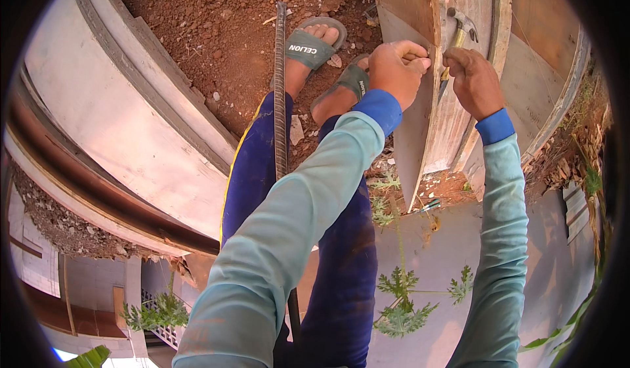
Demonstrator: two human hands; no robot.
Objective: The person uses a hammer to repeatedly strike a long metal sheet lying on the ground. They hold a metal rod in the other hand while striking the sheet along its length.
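My left hand (397, 72) is closed in a pinch at the edge of an upright wooden panel (410, 115). Anything between its fingertips is too small to make out. Across that edge, my right hand (474, 84) is also closed, its thumb and finger pressed together on something I cannot make out. A claw hammer (463, 25) with a yellowish and dark handle lies against the timber right beside the right hand. Part of its handle passes behind those fingers, and it seems to rest there rather than be gripped.
A ribbed steel bar (281, 86) runs upright in front of my legs. Curved white panels (125, 99) with wooden ribs stand on the left. My sandalled feet (315, 45) are on reddish, stony soil (197, 13). Leafy plants (403, 302) grow beside a grey wall (433, 250).
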